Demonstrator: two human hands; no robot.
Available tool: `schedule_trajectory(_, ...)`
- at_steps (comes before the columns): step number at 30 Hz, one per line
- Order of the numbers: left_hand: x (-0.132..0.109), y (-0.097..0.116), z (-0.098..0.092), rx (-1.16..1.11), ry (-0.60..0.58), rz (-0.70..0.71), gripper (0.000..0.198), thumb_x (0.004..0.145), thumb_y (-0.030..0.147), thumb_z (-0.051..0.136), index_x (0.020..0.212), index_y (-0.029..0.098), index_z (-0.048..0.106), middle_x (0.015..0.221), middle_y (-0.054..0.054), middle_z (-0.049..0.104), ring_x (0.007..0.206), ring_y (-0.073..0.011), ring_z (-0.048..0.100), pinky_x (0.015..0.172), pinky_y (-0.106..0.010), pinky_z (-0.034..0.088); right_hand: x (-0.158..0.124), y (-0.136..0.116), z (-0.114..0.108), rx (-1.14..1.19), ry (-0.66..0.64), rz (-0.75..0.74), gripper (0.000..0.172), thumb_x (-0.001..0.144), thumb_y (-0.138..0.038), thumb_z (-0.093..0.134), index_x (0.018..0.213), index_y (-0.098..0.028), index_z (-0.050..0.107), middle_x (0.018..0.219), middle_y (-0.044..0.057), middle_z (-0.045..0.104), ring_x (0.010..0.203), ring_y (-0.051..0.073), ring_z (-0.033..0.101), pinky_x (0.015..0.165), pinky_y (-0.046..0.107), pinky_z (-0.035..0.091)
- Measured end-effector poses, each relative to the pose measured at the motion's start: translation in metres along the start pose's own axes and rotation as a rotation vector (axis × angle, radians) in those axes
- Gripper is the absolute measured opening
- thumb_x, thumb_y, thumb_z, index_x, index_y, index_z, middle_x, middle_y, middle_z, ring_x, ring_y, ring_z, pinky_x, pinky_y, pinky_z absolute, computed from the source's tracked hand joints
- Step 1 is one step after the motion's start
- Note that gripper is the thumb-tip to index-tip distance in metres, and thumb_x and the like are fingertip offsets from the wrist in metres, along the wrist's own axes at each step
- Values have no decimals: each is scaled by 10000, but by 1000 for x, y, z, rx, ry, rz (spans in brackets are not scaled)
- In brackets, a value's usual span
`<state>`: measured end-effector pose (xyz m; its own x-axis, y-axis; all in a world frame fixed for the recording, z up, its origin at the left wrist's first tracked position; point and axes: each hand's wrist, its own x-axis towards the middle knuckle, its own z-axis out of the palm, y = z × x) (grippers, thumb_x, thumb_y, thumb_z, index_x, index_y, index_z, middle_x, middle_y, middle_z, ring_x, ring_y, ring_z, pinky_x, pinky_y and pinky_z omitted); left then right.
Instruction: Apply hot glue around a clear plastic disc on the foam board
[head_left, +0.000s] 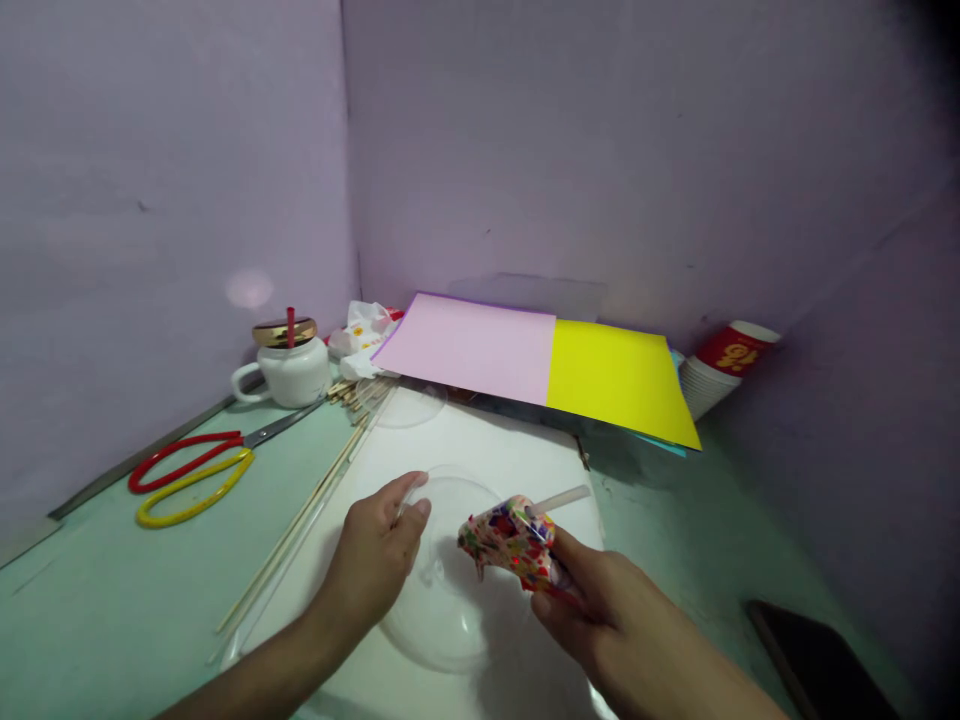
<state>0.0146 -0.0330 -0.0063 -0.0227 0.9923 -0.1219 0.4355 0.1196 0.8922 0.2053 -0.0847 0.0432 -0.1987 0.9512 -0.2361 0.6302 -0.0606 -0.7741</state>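
Observation:
My right hand [600, 610] is wrapped round the handle of a glue gun [506, 540] with a bright multicoloured pattern. A pale glue stick [561, 499] pokes out of its back, and its nozzle points left. Beneath the gun lies a round clear plastic lid [450, 620]. With thumb and fingers, my left hand [382, 545] pinches the lid's upper left rim. The lid is over a white board [495, 440].
At left are scissors [225, 465] with red and yellow handles, a white mug [296, 372] and thin wooden sticks [300, 515]. Behind stand pink paper [472, 345] and yellow paper [619, 380]. Paper cups [724, 365] lean at right; a dark phone-like slab [821, 660] lies nearer.

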Motion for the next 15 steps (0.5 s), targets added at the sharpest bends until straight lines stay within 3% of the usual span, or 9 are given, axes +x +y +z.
schedule_trajectory(3,3,3,-1,140,33,55,468,732,374,462,1091,116,616,953,-93,692,827,-225,636,709,-299,486,3,9,-5,161,21,59,265,750,-225,547,1000,-271,624,821,5,678,695,163,596,629,256,444)
schedule_trajectory(5,4,4,-2,227,22,51,487,744,375,441,1120,108,596,1082,-108,652,1000,-249,587,847,-329,444,6,18,-8,349,-26,156,148,724,-268,575,849,-210,628,586,-25,582,446,92,476,426,198,376)
schedule_trajectory(7,5,4,-4,288,2,25,503,769,387,409,1159,109,563,1093,-114,644,1021,-260,576,867,-354,429,8,27,-11,556,-76,238,142,697,-314,606,728,-176,592,438,-66,439,322,47,322,306,166,243)
schedule_trajectory(9,6,3,-5,302,-17,15,500,790,399,388,1168,115,550,1014,-109,670,928,-255,613,824,-357,447,10,33,-11,767,-69,247,208,657,-341,662,701,-153,585,426,-64,430,308,32,295,285,154,187)
schedule_trajectory(12,6,4,-7,260,-67,-11,539,818,432,357,1248,126,464,809,-76,690,757,-237,641,726,-350,474,12,34,-4,1006,61,183,294,601,-368,722,752,-148,598,509,-35,513,351,30,341,311,146,222)
schedule_trajectory(15,6,5,-10,316,-31,9,544,843,436,322,1314,169,373,903,-88,676,907,-255,616,777,-372,454,15,29,7,1100,218,130,278,627,-388,707,749,-169,587,556,-30,546,447,59,445,416,160,350)
